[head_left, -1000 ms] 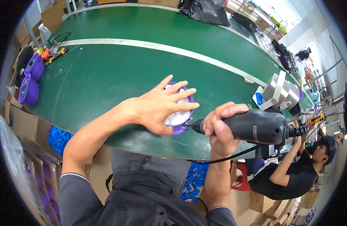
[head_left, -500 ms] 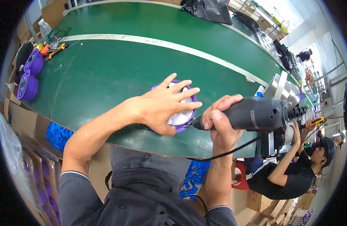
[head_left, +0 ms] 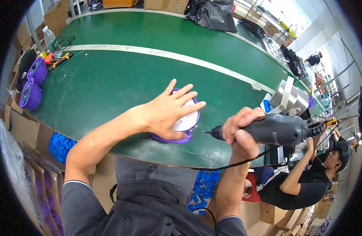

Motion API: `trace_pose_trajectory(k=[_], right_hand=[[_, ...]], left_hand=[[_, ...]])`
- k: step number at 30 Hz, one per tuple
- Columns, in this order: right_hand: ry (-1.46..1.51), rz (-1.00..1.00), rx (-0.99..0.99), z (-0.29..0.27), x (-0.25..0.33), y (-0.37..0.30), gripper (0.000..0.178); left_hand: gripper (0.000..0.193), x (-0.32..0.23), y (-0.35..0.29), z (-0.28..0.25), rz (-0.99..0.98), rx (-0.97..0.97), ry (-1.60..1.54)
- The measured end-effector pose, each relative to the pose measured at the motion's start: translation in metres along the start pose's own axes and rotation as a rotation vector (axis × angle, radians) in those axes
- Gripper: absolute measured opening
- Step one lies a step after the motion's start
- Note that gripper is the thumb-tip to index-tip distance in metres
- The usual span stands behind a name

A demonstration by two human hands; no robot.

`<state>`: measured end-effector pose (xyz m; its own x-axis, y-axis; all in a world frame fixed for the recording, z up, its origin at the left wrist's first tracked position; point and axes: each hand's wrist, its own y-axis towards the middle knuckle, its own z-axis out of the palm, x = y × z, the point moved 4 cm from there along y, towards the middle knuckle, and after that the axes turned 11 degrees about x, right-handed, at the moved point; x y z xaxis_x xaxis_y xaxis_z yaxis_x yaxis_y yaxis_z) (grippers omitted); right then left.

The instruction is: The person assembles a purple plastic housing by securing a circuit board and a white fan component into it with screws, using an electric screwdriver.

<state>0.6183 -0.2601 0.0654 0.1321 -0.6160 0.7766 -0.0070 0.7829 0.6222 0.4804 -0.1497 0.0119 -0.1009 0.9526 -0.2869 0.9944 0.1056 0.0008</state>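
Note:
Fingers spread, my left hand (head_left: pixel 167 112) lies over a round purple housing (head_left: pixel 182 140) with a white inside, on the green table. The hand covers much of it. My right hand (head_left: pixel 244 128) is wrapped round a black corded electric screwdriver (head_left: pixel 277 129). Its thin bit points left toward the housing and stands a short gap away from the rim.
At the left stand two purple housings (head_left: pixel 31 94), a plastic bottle (head_left: pixel 51 41) and an orange-yellow cutter (head_left: pixel 61 61). A silver metal cylinder (head_left: pixel 289 96) is at the right, beside a co-worker (head_left: pixel 310 177). Blue pieces (head_left: pixel 204 187) fill a box below the table edge.
The screwdriver in my right hand has pulled back to the right, its bit coming away from the housing's rim. My left hand and the housing have shifted slightly and tilted.

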Motion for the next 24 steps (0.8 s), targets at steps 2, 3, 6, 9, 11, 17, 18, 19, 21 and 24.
trace_pose_trajectory(k=[2,3,6,9,11,17,18,19,21,24], right_hand=[[0.008,-0.013,-0.058,-0.008,0.004,-0.003,0.023],[-0.013,-0.017,-0.095,-0.012,0.006,-0.006,0.022],[-0.100,0.013,-0.165,-0.021,0.007,-0.011,0.022],[-0.101,0.008,-0.201,-0.021,0.004,-0.012,0.023],[-0.090,-0.030,-0.205,-0.017,0.004,-0.009,0.023],[-0.099,-0.165,-0.226,-0.012,0.030,-0.002,0.028],[-0.136,-0.163,-0.255,-0.015,0.032,-0.003,0.027],[-0.164,-0.161,-0.278,-0.015,0.032,-0.003,0.027],[-0.184,-0.165,-0.297,-0.019,0.032,-0.005,0.026],[-0.271,-0.145,-0.464,-0.033,0.040,-0.015,0.026]], left_hand=[[0.079,0.001,-0.001,-0.007,0.015,0.072,-0.007],[0.079,-0.001,-0.002,-0.010,0.060,0.153,-0.005],[0.078,-0.007,-0.004,-0.018,0.114,0.212,-0.020],[0.069,-0.015,0.002,-0.019,0.099,0.097,-0.053],[0.063,-0.024,0.011,-0.016,0.072,0.002,-0.069],[0.025,-0.043,0.079,0.013,0.103,0.069,0.056],[0.022,-0.042,0.087,0.017,0.120,0.058,0.034],[0.020,-0.041,0.090,0.015,0.126,0.047,0.013],[0.021,-0.043,0.101,0.012,0.105,0.079,0.067],[0.023,-0.040,0.116,0.010,0.080,0.115,0.135]])
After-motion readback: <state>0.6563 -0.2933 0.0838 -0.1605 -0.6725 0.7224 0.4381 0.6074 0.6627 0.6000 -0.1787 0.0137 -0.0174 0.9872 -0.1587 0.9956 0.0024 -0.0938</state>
